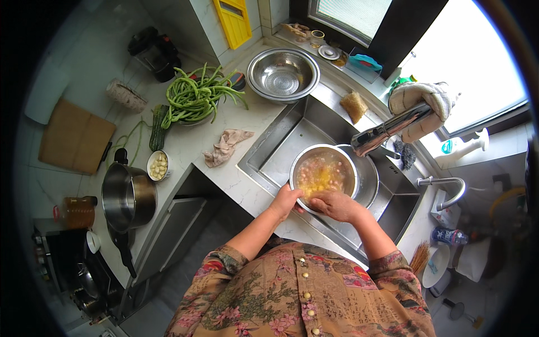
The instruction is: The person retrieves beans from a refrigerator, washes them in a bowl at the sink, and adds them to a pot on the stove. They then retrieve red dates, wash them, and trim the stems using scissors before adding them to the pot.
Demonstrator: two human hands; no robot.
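Observation:
Over the stainless steel sink [290, 147] is a metal bowl [356, 168] of cloudy water with yellow grains and pinkish beans or nuts [326, 168] in it. My left hand [287, 200] grips the bowl's near left rim, thumb on top. At the near rim, my right hand [334, 205] dips its fingers into the contents; its fingertips are hidden, so I cannot tell whether they hold anything. A second metal basin [372, 181] sits in the sink, partly under the bowl. The chrome faucet head [372, 139] is just beyond the bowl.
Green long beans [196, 94], a dark green squash [158, 126], a bowl of peeled garlic [158, 166] and a crumpled cloth [227, 146] lie on the left counter. A steel pressure cooker pot [128, 198] stands farther left. Nested metal bowls [283, 76] are behind the sink, beside a sponge [353, 106].

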